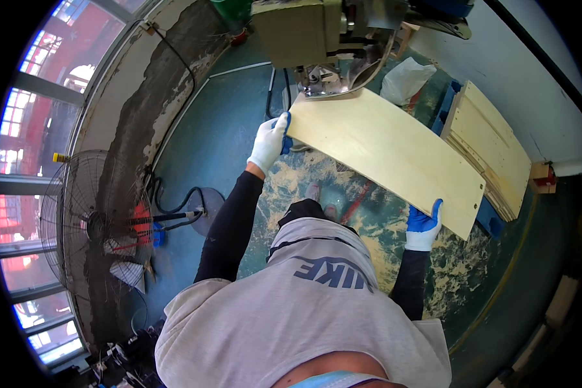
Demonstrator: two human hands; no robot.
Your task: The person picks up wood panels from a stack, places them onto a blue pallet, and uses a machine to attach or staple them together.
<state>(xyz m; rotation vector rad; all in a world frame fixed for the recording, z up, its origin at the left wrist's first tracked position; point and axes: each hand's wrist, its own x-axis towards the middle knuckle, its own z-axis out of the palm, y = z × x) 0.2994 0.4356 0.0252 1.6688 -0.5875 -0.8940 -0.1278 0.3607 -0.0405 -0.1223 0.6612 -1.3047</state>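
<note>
A long pale plywood board spans between my two gloved hands, slanting down from upper left to lower right. My left hand, in a white and blue work glove, is closed on the board's left end. At the near edge toward the right end, my right hand grips it with the thumb on top and the fingers hidden underneath. The far left edge of the board lies under the metal head of a green woodworking machine. A small dark hole shows near the board's right corner.
Stacked wooden panels rest on a blue pallet at the right. A white plastic bag lies behind the board. To the left stands a caged fan on a round base, with a dark hose nearby. Sawdust covers the floor around my feet.
</note>
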